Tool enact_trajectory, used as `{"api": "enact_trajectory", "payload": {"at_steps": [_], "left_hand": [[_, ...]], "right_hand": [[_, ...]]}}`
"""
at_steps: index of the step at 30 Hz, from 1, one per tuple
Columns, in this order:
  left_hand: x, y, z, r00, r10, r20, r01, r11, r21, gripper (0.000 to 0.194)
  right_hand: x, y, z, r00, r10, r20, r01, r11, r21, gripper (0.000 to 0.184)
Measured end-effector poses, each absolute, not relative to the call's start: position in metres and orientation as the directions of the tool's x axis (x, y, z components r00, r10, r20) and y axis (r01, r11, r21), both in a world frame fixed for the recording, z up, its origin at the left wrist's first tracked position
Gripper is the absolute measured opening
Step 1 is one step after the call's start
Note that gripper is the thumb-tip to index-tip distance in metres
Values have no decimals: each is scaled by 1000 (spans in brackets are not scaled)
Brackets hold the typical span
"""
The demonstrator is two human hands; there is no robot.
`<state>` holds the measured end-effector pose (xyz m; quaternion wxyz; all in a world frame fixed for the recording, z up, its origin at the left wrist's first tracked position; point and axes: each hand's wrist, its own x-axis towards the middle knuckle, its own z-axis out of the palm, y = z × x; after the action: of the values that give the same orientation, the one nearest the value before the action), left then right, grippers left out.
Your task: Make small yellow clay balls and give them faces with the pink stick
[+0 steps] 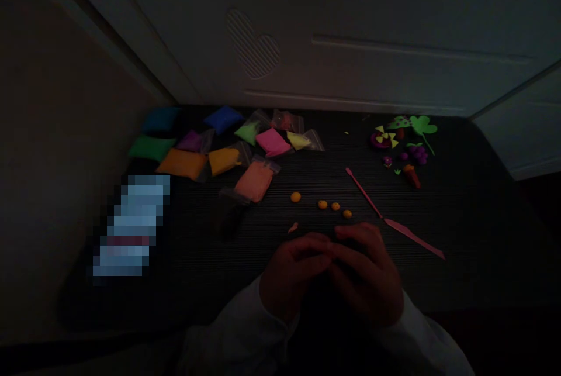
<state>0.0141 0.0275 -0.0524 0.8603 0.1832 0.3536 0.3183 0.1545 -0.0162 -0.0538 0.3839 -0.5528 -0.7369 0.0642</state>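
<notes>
My left hand [298, 271] and my right hand [370, 271] meet at the fingertips near the table's front edge. Both are closed in a pinch; whatever lies between the fingers is hidden in the dim light. Just beyond them is a row of small orange clay balls [322, 204], the leftmost one a little apart. A small peach clay scrap [293, 227] lies by my left fingers. To the right of my right hand rest a pink modelling knife [414, 238] and a thin pink modelling stick [363, 192], nearly end to end.
Several bags of coloured clay, including a peach one [255, 180] and an orange one [182, 164], cover the back left. A lit, blurred phone screen [134, 224] lies at left. Small clay figures, among them purple grapes [419, 155] and a green clover [423, 126], stand back right.
</notes>
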Motion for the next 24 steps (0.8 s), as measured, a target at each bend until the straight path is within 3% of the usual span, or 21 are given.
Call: {"api": "enact_trajectory", "payload": {"at_steps": [24], "left_hand": [[17, 30, -50, 539, 676, -502, -419, 732, 537, 2]], "right_hand": [[154, -17, -51, -4, 858, 513, 685, 376, -624, 27]]}}
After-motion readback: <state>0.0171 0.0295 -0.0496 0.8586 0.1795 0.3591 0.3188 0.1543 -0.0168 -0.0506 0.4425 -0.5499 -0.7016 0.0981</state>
